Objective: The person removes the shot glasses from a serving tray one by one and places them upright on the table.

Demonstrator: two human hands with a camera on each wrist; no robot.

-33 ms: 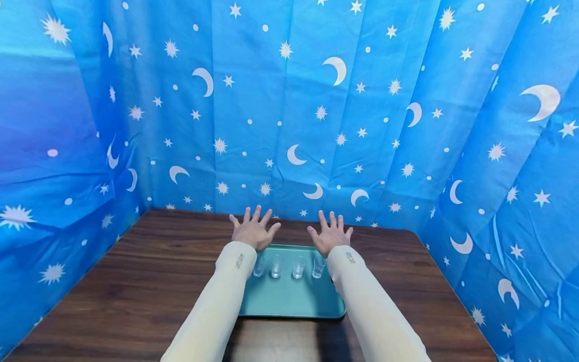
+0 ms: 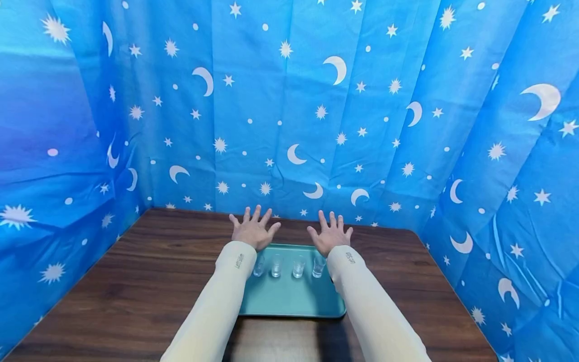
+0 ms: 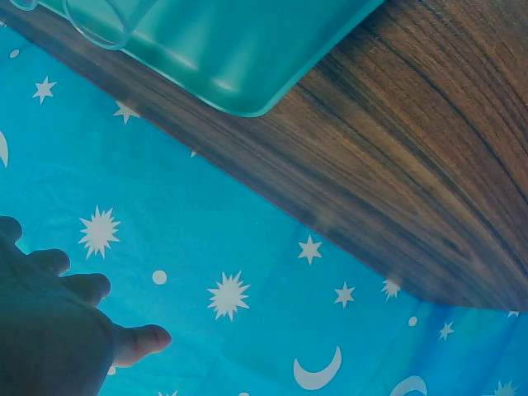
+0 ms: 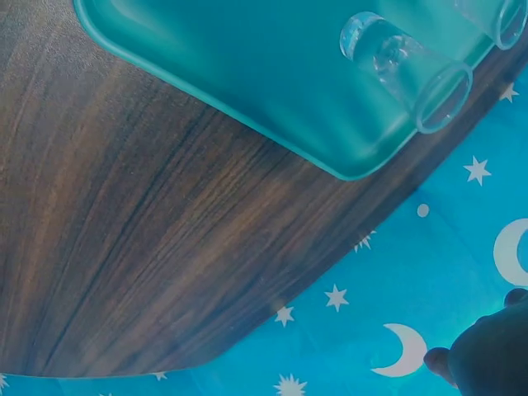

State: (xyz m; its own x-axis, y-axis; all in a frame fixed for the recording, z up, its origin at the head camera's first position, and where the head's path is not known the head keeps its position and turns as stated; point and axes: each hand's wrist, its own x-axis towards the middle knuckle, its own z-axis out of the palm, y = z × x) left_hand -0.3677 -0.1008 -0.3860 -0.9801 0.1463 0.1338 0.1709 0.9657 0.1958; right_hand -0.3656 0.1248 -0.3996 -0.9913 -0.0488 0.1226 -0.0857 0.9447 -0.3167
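Observation:
Both hands are stretched out over the far part of the table with fingers straight and spread, holding nothing. My left hand (image 2: 253, 234) is past the back left corner of a green tray (image 2: 291, 299), its thumb toward the middle. My right hand (image 2: 331, 235) mirrors it past the back right corner. Several small clear shot glasses (image 2: 276, 266) stand upright in a row on the tray, between the forearms; the sleeves partly cover the outer ones. In the right wrist view a shot glass (image 4: 408, 74) shows close to the tray's corner.
The tray lies on a dark wood-grain table (image 2: 172, 266). A blue curtain (image 2: 253, 100) with white stars and moons hangs right behind the table's far edge and along both sides. Cream sleeves (image 2: 212, 306) cover the forearms.

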